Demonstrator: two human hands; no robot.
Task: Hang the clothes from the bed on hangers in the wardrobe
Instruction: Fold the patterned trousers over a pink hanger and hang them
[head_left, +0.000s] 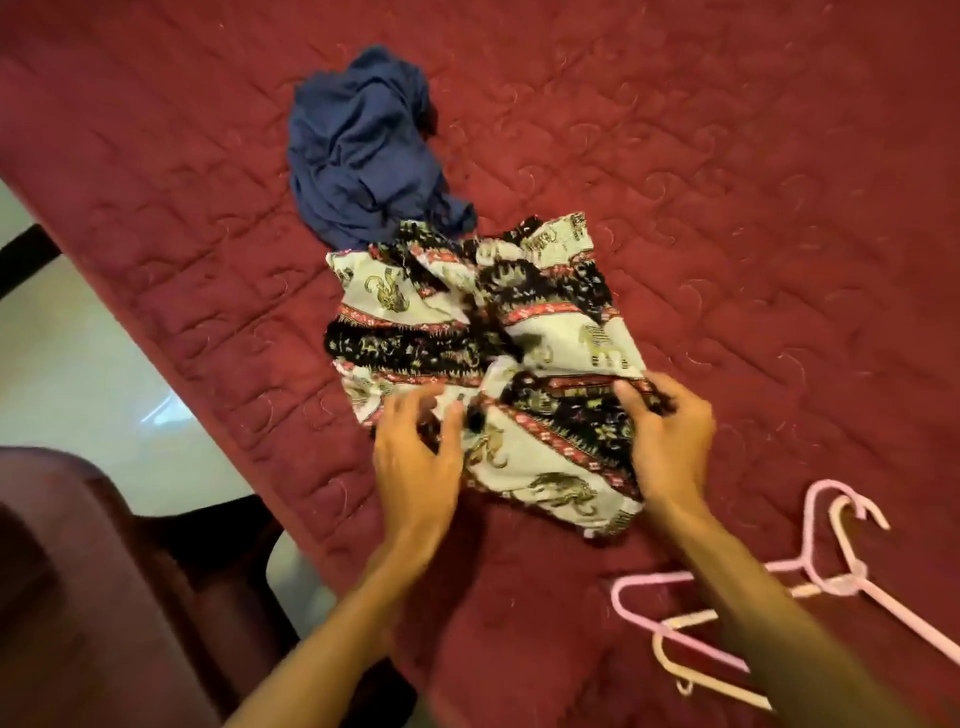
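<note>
A patterned garment (467, 332), cream with black and red bands and elephant prints, lies bunched on the dark red quilt of the bed (727, 156), close to the near edge. It is crumpled into a roughly square heap, so no clear long axis shows; its printed bands run mostly side to side, tilting down toward the right at the near end.

The right hand (670, 436) grips the garment at its right edge, with fingers curled into a dark band of the cloth. The left hand (415, 457) rests on the near left part with fingers spread and slightly bent. Motion blur hides whether it pinches any fabric, so I cannot tell its grip.

A blue garment (363, 150) lies crumpled just beyond. Its long axis runs from far to near, and its near end touches the patterned garment's far edge.

To the right of the right forearm, a pink hanger (807, 525) and a cream hanger (842, 535) lie overlapping on the quilt, with their hooks pointing away from the person.

At lower left stands a dark red chair (78, 571) on a pale floor (78, 374).
</note>
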